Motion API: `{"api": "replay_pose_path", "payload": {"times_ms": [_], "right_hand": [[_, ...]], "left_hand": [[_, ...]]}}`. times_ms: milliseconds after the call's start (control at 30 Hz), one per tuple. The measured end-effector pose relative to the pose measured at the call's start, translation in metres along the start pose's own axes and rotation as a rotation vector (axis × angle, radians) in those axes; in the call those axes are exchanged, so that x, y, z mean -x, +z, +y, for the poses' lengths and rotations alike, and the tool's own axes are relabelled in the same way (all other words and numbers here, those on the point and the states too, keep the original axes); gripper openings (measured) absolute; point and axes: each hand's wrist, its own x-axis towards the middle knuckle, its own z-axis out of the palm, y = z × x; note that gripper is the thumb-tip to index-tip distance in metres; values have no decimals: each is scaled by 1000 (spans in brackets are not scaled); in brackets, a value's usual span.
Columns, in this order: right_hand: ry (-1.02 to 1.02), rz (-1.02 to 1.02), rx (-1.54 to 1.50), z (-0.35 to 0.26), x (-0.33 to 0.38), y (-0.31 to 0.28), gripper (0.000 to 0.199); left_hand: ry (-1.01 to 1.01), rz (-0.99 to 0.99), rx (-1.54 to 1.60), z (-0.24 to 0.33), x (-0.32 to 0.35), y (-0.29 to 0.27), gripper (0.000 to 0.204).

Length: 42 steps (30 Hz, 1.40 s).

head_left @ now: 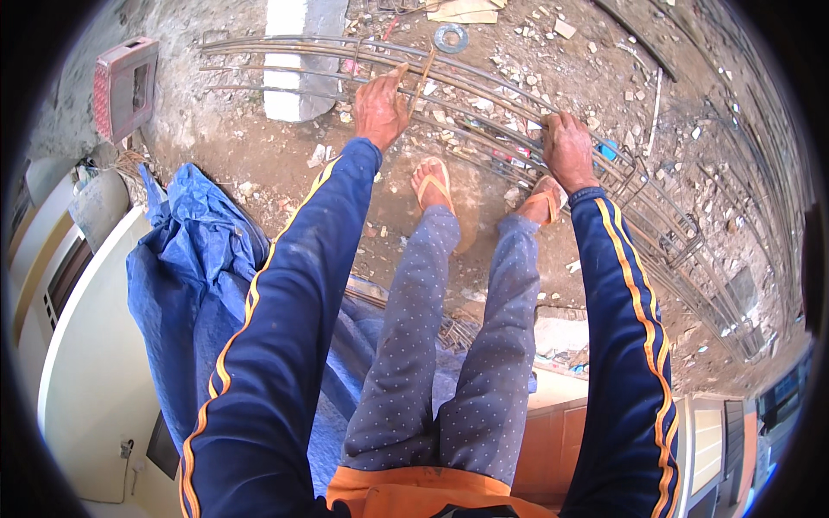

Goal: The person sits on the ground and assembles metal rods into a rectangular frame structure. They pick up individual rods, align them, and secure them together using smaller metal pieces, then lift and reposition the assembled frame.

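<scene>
A long cage of steel reinforcing bars [484, 93] runs across the ground in front of my feet, from the upper left to the lower right. Square wire stirrups [688, 243] join its bars toward the right end. My left hand [382, 110] is closed on the bars left of the middle, beside a rusty crosswise stirrup [423, 79]. Farther right, my right hand [567, 154] has its fingers curled over the bars; the undersides of both grips are hidden. My sandalled feet [432, 184] stand close to the cage's near side.
A white slab [302, 17] lies under the cage's left end, with a red plastic crate [102, 104] farther left. A grey ring [439, 43] rests beyond the bars. Blue tarpaulin [194, 268] is bunched at my left. Loose long rods [768, 147] spread at right, and rubble litters the dirt.
</scene>
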Motion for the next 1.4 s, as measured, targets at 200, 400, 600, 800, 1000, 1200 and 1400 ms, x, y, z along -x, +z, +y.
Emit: {"api": "replay_pose_path", "payload": {"times_ms": [200, 400, 600, 800, 1000, 1200, 1400], "right_hand": [[46, -14, -11, -8, 0, -2, 17], [19, 16, -75, 0, 3, -1, 13], [-15, -56, -86, -20, -14, 1, 13], [3, -61, -75, 2, 1, -1, 12], [28, -102, -71, 8, 4, -6, 16], [13, -72, -84, -2, 0, -2, 25], [34, -83, 27, -6, 6, -11, 19]], "left_hand": [[-138, 285, 77, -2, 9, 5, 52], [-925, 372, 958, 19, -23, 16, 39], [-1247, 147, 1422, -91, -28, 51, 37], [-1455, 410, 1043, 12, -69, 24, 23], [-1275, 381, 1113, -11, -53, 37, 21], [-1307, 217, 1078, -68, -47, 47, 27], [-1263, 157, 1074, -88, -60, 56, 29]]}}
